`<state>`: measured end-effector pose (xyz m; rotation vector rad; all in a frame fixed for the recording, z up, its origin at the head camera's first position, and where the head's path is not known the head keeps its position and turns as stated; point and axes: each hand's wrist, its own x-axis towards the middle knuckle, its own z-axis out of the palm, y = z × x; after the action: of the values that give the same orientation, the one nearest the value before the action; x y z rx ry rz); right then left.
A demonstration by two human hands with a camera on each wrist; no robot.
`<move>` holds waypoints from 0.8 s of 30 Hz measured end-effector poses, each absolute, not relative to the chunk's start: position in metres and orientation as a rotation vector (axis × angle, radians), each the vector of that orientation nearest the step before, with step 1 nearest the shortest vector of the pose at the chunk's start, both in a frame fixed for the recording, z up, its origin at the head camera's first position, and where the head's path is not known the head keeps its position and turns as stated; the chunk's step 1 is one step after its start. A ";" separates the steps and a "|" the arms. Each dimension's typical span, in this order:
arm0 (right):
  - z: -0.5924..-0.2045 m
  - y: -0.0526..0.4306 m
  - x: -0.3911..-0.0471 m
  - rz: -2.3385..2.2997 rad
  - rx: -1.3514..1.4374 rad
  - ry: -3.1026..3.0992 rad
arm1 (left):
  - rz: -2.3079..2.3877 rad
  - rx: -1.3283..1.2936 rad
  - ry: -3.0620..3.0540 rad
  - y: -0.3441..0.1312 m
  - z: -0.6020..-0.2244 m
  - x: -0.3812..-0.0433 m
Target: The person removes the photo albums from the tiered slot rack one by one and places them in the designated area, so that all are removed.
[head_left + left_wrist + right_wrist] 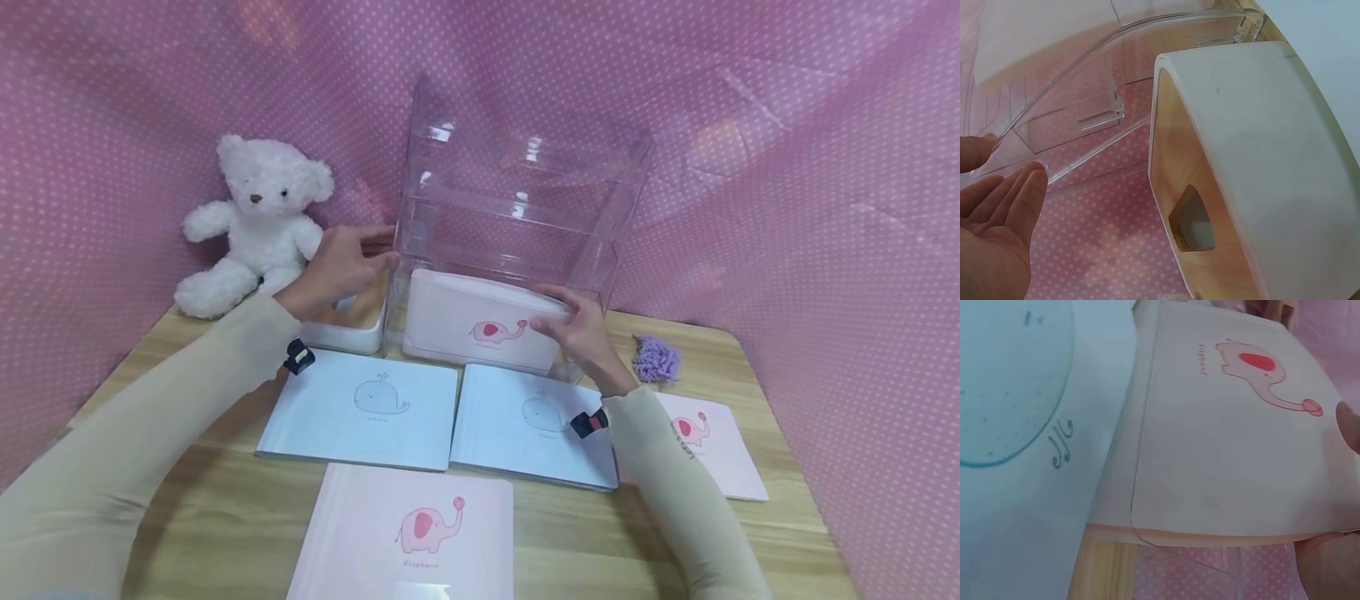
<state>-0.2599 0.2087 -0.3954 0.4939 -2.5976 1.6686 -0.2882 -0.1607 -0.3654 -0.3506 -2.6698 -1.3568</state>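
My right hand [581, 333] pinches a pink book with an elephant drawing [487, 325] by its right end, thumb on the cover and fingers behind. The book leans upright on its long side in the lowest part of a clear plastic rack [517, 192]. In the right wrist view, its elephant cover [1235, 450] shows beside the thumb. At the rack's left wall is my left hand [341, 262]; its extended fingers and thumb touch the clear edge, with a gap between them in the left wrist view. Below that hand lies a white-sided box [1272, 137] with a wood-toned face.
Two pale blue whale books [375, 408] lie side by side before the rack. A pink elephant book [420, 533] is nearest me, another pink book [720, 450] at right. A white teddy bear [262, 217] sits left; purple flowers [657, 360] lie right. Pink dotted cloth surrounds the table.
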 end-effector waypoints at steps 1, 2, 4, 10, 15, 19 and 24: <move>-0.397 0.208 -0.261 1.659 0.503 -2.589 | -1.354 -0.354 -2.667 -0.161 -0.366 -0.288; -0.398 0.207 -0.261 1.647 0.508 -2.578 | -1.353 -0.352 -2.665 -0.161 -0.366 -0.288; -0.400 0.205 -0.262 1.630 0.507 -2.569 | -1.350 -0.340 -2.669 -0.161 -0.365 -0.287; -0.404 0.201 -0.264 1.653 0.537 -2.514 | -1.337 -0.320 -2.676 -0.162 -0.364 -0.287; -0.407 0.200 -0.266 1.677 0.540 -2.455 | -1.343 -0.319 -2.687 -0.161 -0.363 -0.287; -0.408 0.198 -0.268 1.681 0.535 -2.418 | -1.337 -0.319 -2.685 -0.161 -0.363 -0.288; -0.408 0.197 -0.268 1.667 0.488 -2.429 | -1.339 -0.319 -2.694 -0.161 -0.363 -0.287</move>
<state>-0.2683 0.1966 -0.4083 0.4882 -2.4287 1.6673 -0.2874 -0.1612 -0.3632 -0.3187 -2.6943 -1.3387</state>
